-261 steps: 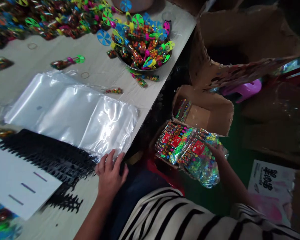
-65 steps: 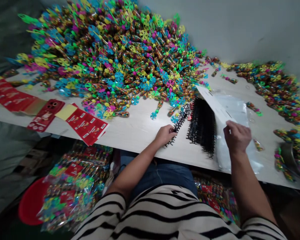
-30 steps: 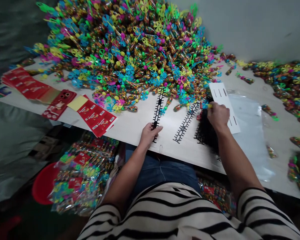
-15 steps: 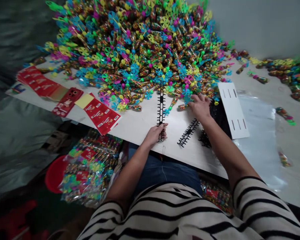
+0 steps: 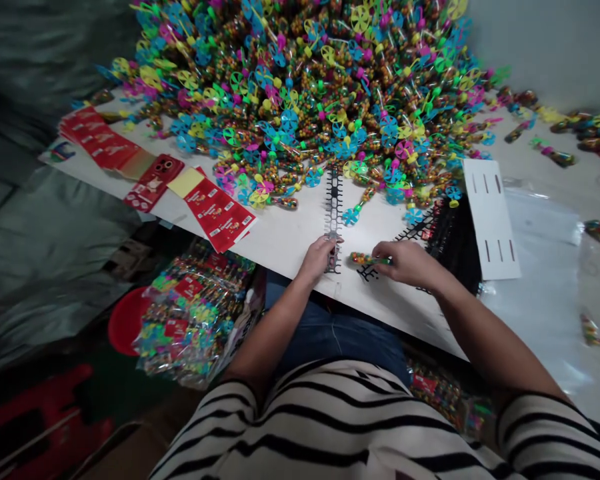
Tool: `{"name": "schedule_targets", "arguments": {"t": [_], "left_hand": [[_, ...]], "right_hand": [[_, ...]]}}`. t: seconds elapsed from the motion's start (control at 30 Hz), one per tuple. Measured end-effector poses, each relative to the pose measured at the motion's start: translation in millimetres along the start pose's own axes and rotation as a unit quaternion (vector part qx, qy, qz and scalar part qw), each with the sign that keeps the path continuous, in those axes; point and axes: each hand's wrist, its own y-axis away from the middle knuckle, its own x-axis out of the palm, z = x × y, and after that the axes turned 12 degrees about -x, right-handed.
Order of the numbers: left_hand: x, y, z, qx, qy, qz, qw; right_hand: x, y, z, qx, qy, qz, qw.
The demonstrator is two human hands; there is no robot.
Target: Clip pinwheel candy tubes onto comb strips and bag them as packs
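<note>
White tabletop (image 5: 280, 233) heaped with pinwheel candy tubes (image 5: 305, 87).

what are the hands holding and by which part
The right hand pinches a bead tube by one end in its fingertips. The left hand holds a black strip near its lower end.

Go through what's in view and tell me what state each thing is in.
left hand: resting on the strip, fingers around it
black toothed strip: lying lengthwise on the table
right hand: pinching the tube
bead-filled tube: held just above the table
white slotted card: lying flat on the bags
clear plastic bags: lying flat
pinwheel tube pile: heaped against the wall
</note>
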Motion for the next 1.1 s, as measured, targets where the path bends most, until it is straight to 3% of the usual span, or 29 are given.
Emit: {"name": "schedule_targets", "arguments": {"t": [0.1,0.27,0.4,0.47,0.53,0.63,0.9,1.1], "left_hand": [[7.3,-0.1,4.5,0.035,0.008,-0.035,0.999],[14.5,2.1,6.7,0.073,0.042,-0.045,0.995],[15.2,3.1,6.1,0.045,0.092,-0.039,0.994],[16.6,3.0,6.8,0.034,0.113,-0.042,0.992],[17.9,2.5,8.1,0.029,0.117,-0.056,0.991],[18.5,1.4,9.4,0.034,0.091,-0.080,0.992],[14.3,-2.1,5.5,0.075,0.027,-0.115,0.990],[24.2,-4.2,5.8,0.084,0.016,-0.123,0.989]], "right_hand": [[7.8,-7.2,20.5,-0.064,-0.045,-0.009,0.997],[19.1,-14.0,27.5,-0.083,-0.149,-0.187,0.968],[43.6,-20.0,20.4,-0.081,-0.322,-0.293,0.897],[59.3,-24.0,20.0,-0.069,-0.411,-0.313,0.853],[72.1,-26.7,21.3,-0.058,-0.462,-0.303,0.831],[80.0,-25.9,23.5,-0.044,-0.467,-0.296,0.832],[72.2,-16.2,24.3,-0.022,-0.478,-0.308,0.822],[77.8,-24.6,28.6,-0.035,-0.451,-0.326,0.830]]}}
